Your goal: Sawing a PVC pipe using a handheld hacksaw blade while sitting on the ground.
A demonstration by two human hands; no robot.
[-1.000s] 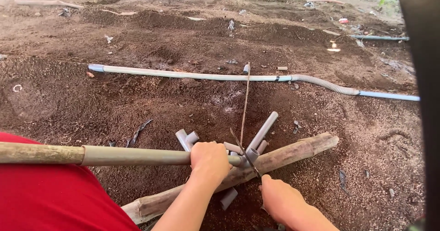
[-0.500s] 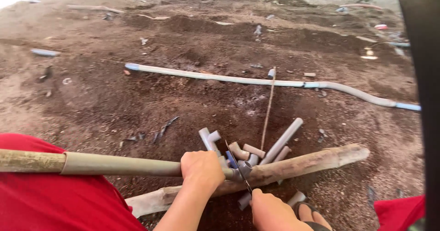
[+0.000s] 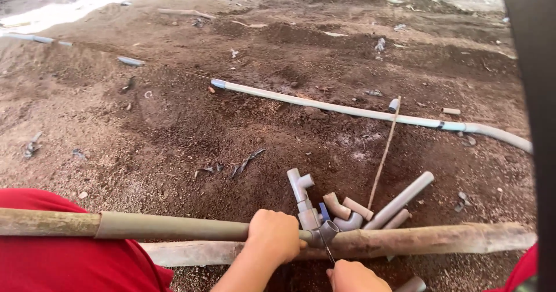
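Left hand point(image 3: 273, 234) closed round pipe point(image 3: 168, 227), just behind its elbow point(image 3: 328, 230). Right hand point(image 3: 353, 276) pinches blade point(image 3: 329, 252) under elbow. Joint work underway; loose fittings point(image 3: 347, 208) beyond unused.

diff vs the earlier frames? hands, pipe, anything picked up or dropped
Mostly the view shifted: the scene has slid right and down in the picture, so the right hand now sits partly cut off at the bottom edge. Nothing was taken up or let go. The left hand still grips the long grey pipe over the wooden log, and the pipe fittings and the white pipe lie as before.
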